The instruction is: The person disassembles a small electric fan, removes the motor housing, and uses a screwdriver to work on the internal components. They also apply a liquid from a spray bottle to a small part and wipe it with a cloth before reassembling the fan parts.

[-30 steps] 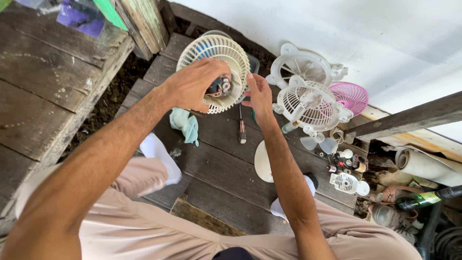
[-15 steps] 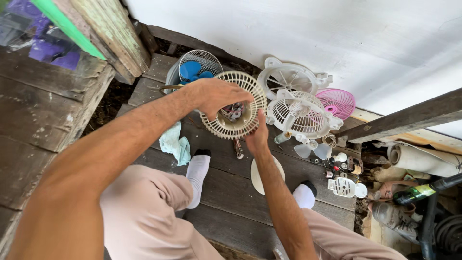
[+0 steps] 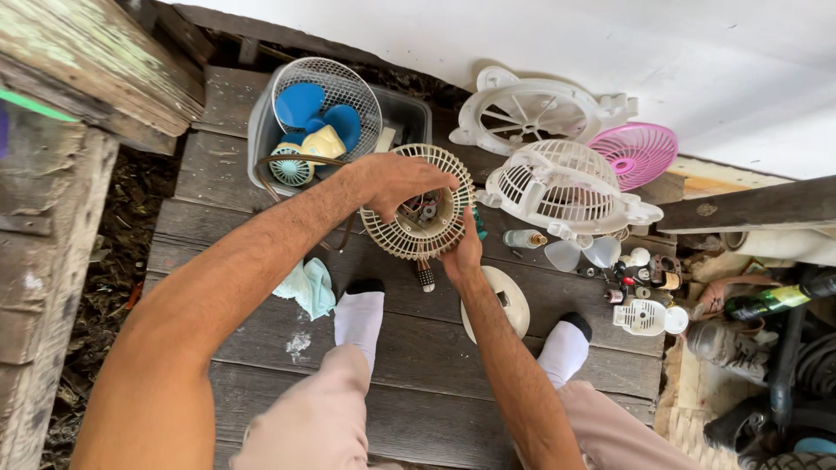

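Note:
I hold a round cream fan grille housing (image 3: 407, 239) with a small motor showing in its centre, above a dark wooden plank floor. My left hand (image 3: 396, 181) grips its upper left rim, fingers curled over the edge. My right hand (image 3: 461, 252) holds its lower right rim from below. A screwdriver with a dark handle (image 3: 424, 276) lies on the planks just under the housing. A cream round disc (image 3: 509, 300) lies between my two white-socked feet.
A grey bin (image 3: 261, 130) at the back holds a wire grille and blue fan blades. White fan housings (image 3: 566, 187), a pink grille (image 3: 640, 152), small parts (image 3: 640, 283) and a light green cloth (image 3: 306, 287) lie around. A wooden beam (image 3: 740, 209) crosses at right.
The view has tilted so the grey bin with blue blades now shows. Both hands have kept hold of the cream housing, which sits lower and closer to my feet.

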